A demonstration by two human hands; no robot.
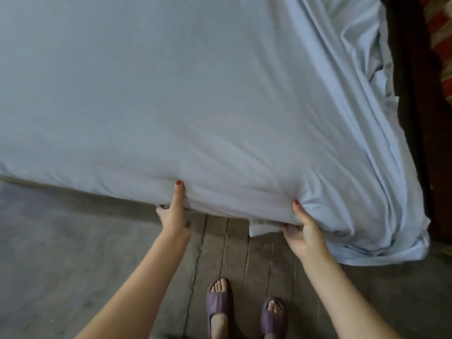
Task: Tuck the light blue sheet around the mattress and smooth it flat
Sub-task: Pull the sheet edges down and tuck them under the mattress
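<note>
Now your left hand [173,211] and right hand [304,231] both pinch the sheet [195,94] along the mattress edge, thumbs on top, fingers curled under. Beyond your right hand, the untucked corner hangs bunched.

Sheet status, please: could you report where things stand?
Left hand and right hand both gripping sheet at near edge. Top mostly smooth; right corner bunched, untucked. Nothing obstructing.

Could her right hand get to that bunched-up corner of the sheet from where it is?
Probably yes. The right hand grips the sheet edge, and the bunched corner hangs just to its right over bare floor, with nothing between them. It would have to let go first.
</note>
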